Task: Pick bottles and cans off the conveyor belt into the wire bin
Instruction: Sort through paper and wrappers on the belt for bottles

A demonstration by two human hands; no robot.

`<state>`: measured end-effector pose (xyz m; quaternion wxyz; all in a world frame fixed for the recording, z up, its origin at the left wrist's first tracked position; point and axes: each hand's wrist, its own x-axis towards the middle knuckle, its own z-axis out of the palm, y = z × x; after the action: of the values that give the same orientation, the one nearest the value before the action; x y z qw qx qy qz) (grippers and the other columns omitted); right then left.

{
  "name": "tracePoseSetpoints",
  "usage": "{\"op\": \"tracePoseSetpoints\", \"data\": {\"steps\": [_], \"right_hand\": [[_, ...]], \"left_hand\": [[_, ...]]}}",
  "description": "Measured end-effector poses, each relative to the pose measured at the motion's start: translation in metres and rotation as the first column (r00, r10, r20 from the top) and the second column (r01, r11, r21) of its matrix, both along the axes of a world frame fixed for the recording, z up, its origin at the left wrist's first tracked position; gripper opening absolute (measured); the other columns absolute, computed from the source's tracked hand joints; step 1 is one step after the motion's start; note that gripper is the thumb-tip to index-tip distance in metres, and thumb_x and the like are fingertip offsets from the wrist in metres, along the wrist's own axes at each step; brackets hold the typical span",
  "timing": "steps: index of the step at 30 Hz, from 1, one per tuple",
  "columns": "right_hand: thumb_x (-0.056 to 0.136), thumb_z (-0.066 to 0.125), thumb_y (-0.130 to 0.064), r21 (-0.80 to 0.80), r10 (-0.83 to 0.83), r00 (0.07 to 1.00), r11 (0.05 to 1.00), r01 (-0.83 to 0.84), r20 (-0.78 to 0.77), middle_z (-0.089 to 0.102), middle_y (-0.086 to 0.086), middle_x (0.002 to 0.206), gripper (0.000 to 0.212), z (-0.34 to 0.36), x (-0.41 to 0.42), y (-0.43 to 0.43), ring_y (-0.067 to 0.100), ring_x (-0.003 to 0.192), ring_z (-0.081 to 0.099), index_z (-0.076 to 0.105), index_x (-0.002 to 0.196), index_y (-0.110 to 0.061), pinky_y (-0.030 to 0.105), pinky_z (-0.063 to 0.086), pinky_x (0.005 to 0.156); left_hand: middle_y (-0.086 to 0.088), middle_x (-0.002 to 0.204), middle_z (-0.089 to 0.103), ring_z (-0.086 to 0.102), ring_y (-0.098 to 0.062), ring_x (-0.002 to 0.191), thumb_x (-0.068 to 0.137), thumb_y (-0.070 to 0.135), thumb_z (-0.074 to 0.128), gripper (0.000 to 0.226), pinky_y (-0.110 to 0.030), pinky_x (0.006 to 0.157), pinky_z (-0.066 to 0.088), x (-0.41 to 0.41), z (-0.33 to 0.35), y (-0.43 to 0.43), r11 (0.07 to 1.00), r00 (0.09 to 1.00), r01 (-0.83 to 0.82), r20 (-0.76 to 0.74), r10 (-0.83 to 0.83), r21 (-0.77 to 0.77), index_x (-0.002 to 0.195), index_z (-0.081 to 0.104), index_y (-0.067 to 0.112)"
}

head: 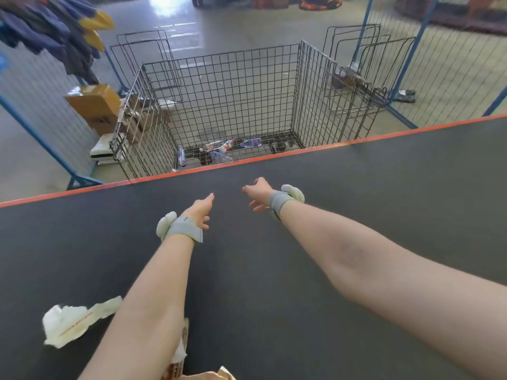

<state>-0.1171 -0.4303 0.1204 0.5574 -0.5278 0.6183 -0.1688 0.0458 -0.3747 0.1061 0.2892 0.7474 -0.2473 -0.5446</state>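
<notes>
Two hands, left hand [201, 212] and right hand [258, 194], are reaching empty and loose-fingered toward the far edge of the conveyor belt [356, 201], since the wire bin [219, 86] is standing just beyond; bottles [248, 143], seemingly plastic, are lying inside.

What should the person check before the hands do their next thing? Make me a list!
1. Left hand free: ok, fingers relaxed, holding nothing.
2. Right hand free: ok, open and holding nothing.
3. Room in the wire bin: ok, only a few bottles lie on its bottom.
4. Bin close to the belt: ok, it stands just past the orange edge.
5. A bottle or can on the belt to pick: not ok, none in view; there is only rubbish, such as a white wrapper.
6. More coming along the belt outside the picture: cannot tell.
</notes>
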Motion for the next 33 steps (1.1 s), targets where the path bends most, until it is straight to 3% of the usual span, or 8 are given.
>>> {"op": "tracePoseSetpoints", "data": {"steps": [4, 11, 15, 17, 20, 23, 29, 33], "right_hand": [[0.096, 0.050, -0.025, 0.067, -0.021, 0.999, 0.998, 0.023, -0.029, 0.044, 0.017, 0.137, 0.058, -0.011, -0.026, 0.042, 0.034, 0.106, 0.065, 0.024, 0.145, -0.005, 0.046, 0.056, 0.084], [0.096, 0.050, -0.026, 0.132, -0.003, 0.997, 0.991, 0.012, -0.073, 0.045, 0.017, 0.136, 0.061, -0.024, -0.086, 0.133, 0.033, 0.107, 0.064, 0.022, 0.147, -0.006, 0.043, 0.056, 0.079], [0.097, 0.051, -0.029, 0.189, 0.043, 0.992, 0.982, -0.019, -0.123, 0.045, 0.015, 0.134, 0.063, -0.043, -0.110, 0.184, 0.029, 0.107, 0.058, 0.023, 0.149, -0.009, 0.041, 0.051, 0.085], [0.097, 0.051, -0.033, 0.208, 0.181, 0.962, 0.968, -0.137, -0.205, 0.037, 0.013, 0.147, 0.067, -0.053, -0.120, 0.212, 0.030, 0.128, 0.046, 0.019, 0.152, -0.012, 0.040, 0.038, 0.104], [0.101, 0.041, -0.039, 0.249, 0.468, 0.818, 0.881, -0.403, -0.333, 0.016, 0.007, 0.160, 0.062, -0.064, -0.128, 0.243, 0.025, 0.148, 0.015, 0.017, 0.154, -0.016, 0.033, 0.014, 0.117], [0.095, 0.049, -0.047, 0.235, 0.529, 0.729, 0.848, -0.475, -0.434, 0.018, 0.001, 0.160, 0.071, -0.083, -0.136, 0.267, 0.022, 0.148, 0.017, 0.020, 0.154, -0.020, 0.032, 0.017, 0.117], [0.083, 0.071, -0.030, 0.016, 0.283, 0.916, 0.957, -0.291, -0.283, 0.008, 0.006, 0.161, 0.092, -0.100, -0.137, 0.286, 0.023, 0.149, 0.008, 0.014, 0.154, -0.024, 0.036, 0.017, 0.120], [0.080, 0.071, -0.044, -0.022, 0.334, 0.857, 0.928, -0.371, -0.392, 0.001, 0.007, 0.162, 0.099, -0.092, -0.130, 0.285, 0.025, 0.150, 0.003, 0.008, 0.155, -0.032, 0.040, 0.009, 0.121]], "left_hand": [[-0.017, 0.153, 0.029, 0.033, -0.032, 0.140, 0.099, 0.048, 0.037, 0.068, -0.051, 0.110, 0.032, -0.018, -0.002, 0.056, 0.999, 1.000, 0.020, 0.006, -0.020, 0.043, 0.150, 0.019, 0.006], [-0.016, 0.151, 0.034, 0.034, -0.030, 0.139, 0.100, 0.046, 0.036, 0.065, -0.050, 0.110, 0.031, -0.070, -0.007, 0.142, 0.993, 0.996, 0.088, -0.001, -0.088, 0.084, 0.150, 0.019, 0.006], [-0.013, 0.119, 0.051, 0.049, -0.026, 0.112, 0.102, 0.036, 0.039, 0.035, -0.039, 0.097, 0.038, -0.097, -0.023, 0.184, 0.974, 0.959, 0.213, 0.173, -0.224, 0.081, 0.118, 0.053, 0.009], [-0.010, 0.110, 0.056, 0.053, -0.025, 0.105, 0.100, 0.029, 0.043, 0.022, -0.030, 0.091, 0.041, -0.108, -0.037, 0.210, 0.920, 0.857, 0.368, 0.335, -0.391, 0.132, 0.093, 0.057, 0.013], [-0.009, 0.147, 0.041, 0.031, -0.028, 0.141, 0.098, 0.031, 0.044, 0.047, -0.038, 0.118, 0.020, -0.109, -0.063, 0.238, 0.746, 0.583, 0.568, 0.470, -0.663, 0.347, 0.142, 0.040, 0.015], [-0.004, 0.158, 0.022, 0.005, -0.022, 0.149, 0.096, 0.027, 0.046, 0.066, -0.041, 0.121, -0.003, -0.109, -0.085, 0.254, 0.641, 0.411, 0.630, 0.512, -0.754, 0.438, 0.153, 0.012, 0.021], [-0.005, 0.159, 0.017, 0.008, -0.025, 0.148, 0.097, 0.027, 0.049, 0.076, -0.042, 0.118, 0.005, -0.127, -0.065, 0.269, 0.786, 0.577, 0.576, 0.568, -0.586, 0.226, 0.154, -0.001, 0.019], [-0.007, 0.161, -0.007, -0.012, -0.032, 0.147, 0.091, 0.037, 0.055, 0.086, -0.056, 0.117, 0.006, -0.108, -0.080, 0.276, 0.825, 0.598, 0.480, 0.576, -0.557, 0.299, 0.153, -0.005, 0.031]]}}
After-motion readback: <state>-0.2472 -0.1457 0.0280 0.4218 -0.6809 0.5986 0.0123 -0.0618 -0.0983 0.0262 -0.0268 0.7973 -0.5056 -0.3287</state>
